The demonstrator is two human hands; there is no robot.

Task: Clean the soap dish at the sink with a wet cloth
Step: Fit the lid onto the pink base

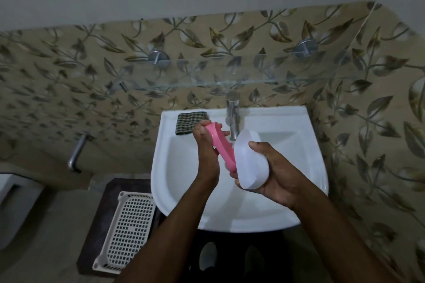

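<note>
Over the white sink [184, 190], my left hand [205, 154] grips the pink part of the soap dish [222, 146], tilted on its edge. My right hand [279, 174] holds the white translucent part of the soap dish [249, 163] right beside the pink one, thumb on its rim. The two parts are apart, nearly touching. A green checked cloth [187, 122] lies folded on the sink's back left rim, untouched by either hand.
A chrome tap [232, 117] stands at the sink's back middle, just behind the hands. A glass shelf [230, 76] hangs above it on the leaf-patterned tiled wall. A white plastic basket [128, 230] sits on the floor to the left.
</note>
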